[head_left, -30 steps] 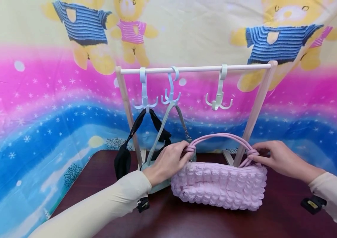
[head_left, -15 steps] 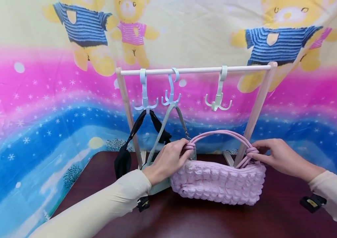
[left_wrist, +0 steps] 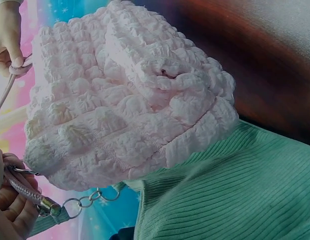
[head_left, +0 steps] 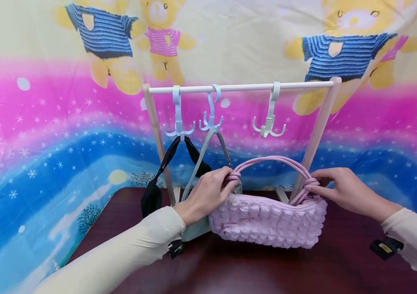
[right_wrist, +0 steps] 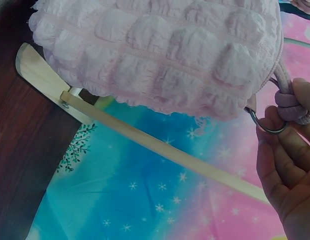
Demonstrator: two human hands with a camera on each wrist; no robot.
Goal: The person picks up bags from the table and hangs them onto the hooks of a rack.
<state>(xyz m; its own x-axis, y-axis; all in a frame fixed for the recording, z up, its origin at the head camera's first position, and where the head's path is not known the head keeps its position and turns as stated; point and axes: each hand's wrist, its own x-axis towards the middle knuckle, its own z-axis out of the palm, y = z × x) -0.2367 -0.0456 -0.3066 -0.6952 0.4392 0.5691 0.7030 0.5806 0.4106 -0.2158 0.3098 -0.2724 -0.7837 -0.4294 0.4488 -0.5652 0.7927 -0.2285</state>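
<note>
A pink puffy handbag (head_left: 267, 222) hangs between both hands in the head view, its corded handle (head_left: 270, 158) arched above it. My left hand (head_left: 208, 194) grips the knotted left end of that handle. The knot at the right end is pinched between the thumb and fingers of my right hand (head_left: 344, 190); the right wrist view shows this knot (right_wrist: 290, 105) beside a metal ring (right_wrist: 267, 127). Behind the left hand, a green ribbed bag (left_wrist: 220, 185) is partly hidden. Its strap (head_left: 197, 163) hangs from a blue hook (head_left: 212, 118).
A wooden rack (head_left: 237, 87) stands at the back of the dark table (head_left: 201, 265). Left on its bar, another blue hook (head_left: 179, 122) holds a black bag (head_left: 151, 196). A pale green hook (head_left: 269, 122) hangs on the right, with nothing on its prongs. A printed cloth (head_left: 46, 122) covers the wall.
The pink handbag has risen a little, its underside now higher above the table. Both hands have moved slightly upward with it, keeping their hold on the handle ends.
</note>
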